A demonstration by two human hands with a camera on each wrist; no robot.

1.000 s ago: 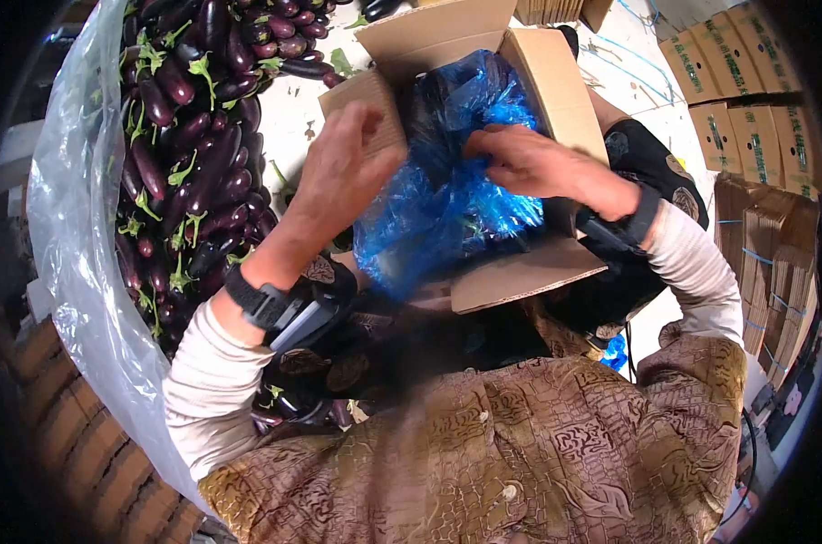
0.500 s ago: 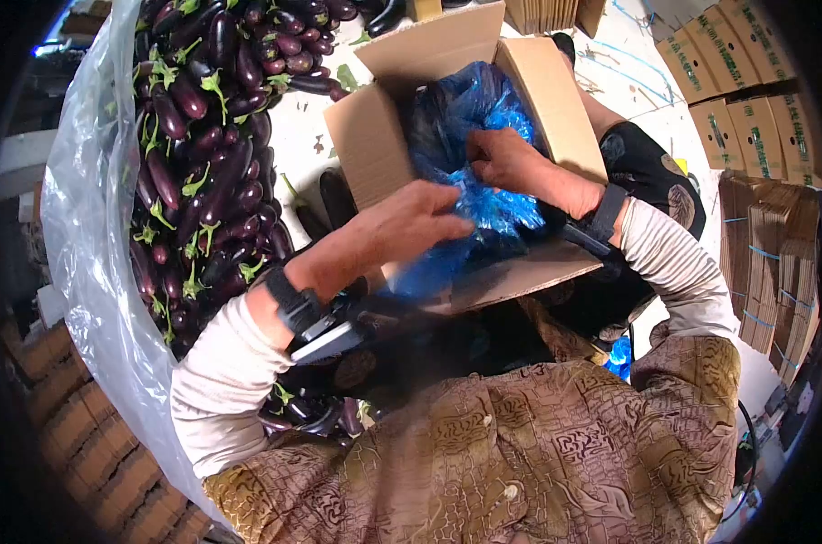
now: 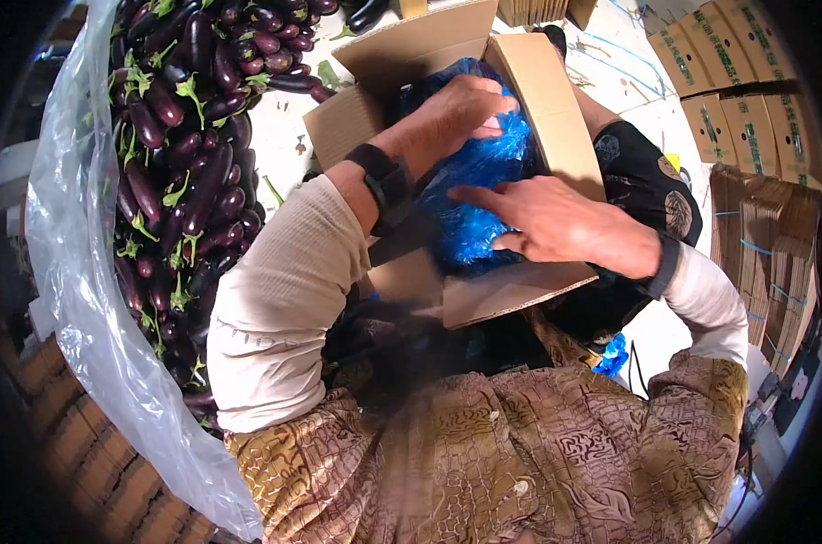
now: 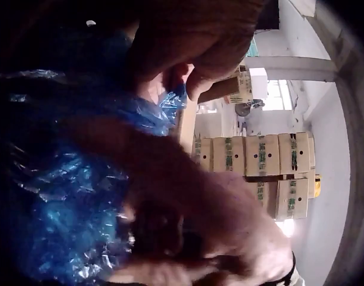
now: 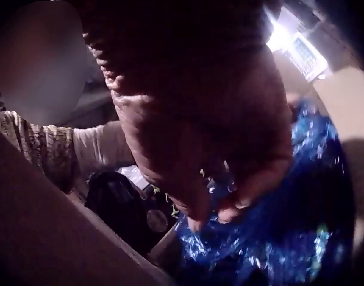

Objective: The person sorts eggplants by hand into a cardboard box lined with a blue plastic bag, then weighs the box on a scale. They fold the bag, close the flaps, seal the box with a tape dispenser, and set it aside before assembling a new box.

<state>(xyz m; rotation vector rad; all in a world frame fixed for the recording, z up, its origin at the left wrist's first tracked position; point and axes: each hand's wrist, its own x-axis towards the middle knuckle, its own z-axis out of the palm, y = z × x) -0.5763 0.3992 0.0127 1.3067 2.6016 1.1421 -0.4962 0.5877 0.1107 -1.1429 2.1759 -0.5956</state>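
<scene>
An open cardboard box (image 3: 549, 113) with its flaps spread stands between the person's legs. A crinkled blue plastic bag (image 3: 477, 231) fills it, drawn over the contents, which it hides. My left hand (image 3: 452, 116) reaches across to the bag's far side, and its thumb and fingers pinch a fold of the film, as the left wrist view shows. Over the bag's near right part lies my right hand (image 3: 565, 222), index finger stretched out and thumb apart. In the right wrist view the fingertips (image 5: 229, 213) of that hand are right at the blue film.
A large heap of eggplants (image 3: 189, 163) lies to the left, edged by a clear plastic sheet (image 3: 89, 263). Printed cartons (image 3: 733, 131) are stacked at the right, above bundles of flattened cardboard (image 3: 773, 245). Blue strapping (image 3: 624, 54) trails over the pale floor.
My left hand has swung from the box's left side over to the far part of the bag and now pinches its film. My right hand has shifted nearer, its fingers spreading. The bag's loose near-left part is folded in.
</scene>
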